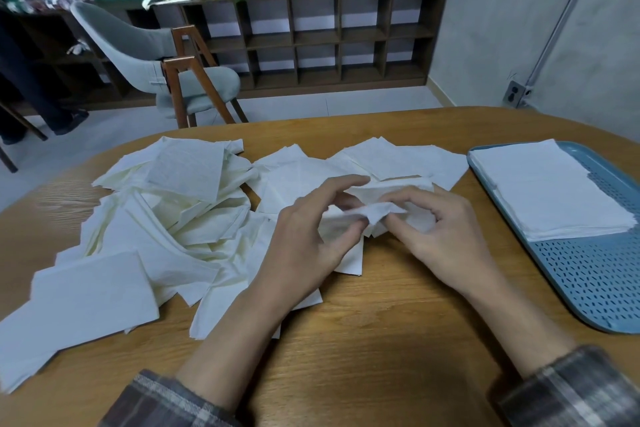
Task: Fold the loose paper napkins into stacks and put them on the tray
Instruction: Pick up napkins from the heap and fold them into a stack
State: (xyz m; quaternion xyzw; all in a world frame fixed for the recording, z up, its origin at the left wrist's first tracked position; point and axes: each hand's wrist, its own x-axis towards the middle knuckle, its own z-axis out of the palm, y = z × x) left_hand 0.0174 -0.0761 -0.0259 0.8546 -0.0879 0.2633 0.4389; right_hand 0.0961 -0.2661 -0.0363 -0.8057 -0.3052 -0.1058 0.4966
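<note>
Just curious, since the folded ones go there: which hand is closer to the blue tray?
The right hand. It is just left of the tray, with bare table between, pinching a napkin. The left hand pinches the same napkin from the other side, farther from the tray.

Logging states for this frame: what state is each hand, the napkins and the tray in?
left hand, pinching the napkin.
right hand, pinching the same napkin.
napkin, crumpled, held between both hands, not folded flat.
loose napkins, unsorted heap on the table.
tray, far part covered, near part bare.
stack, lying flat on the tray.
</note>
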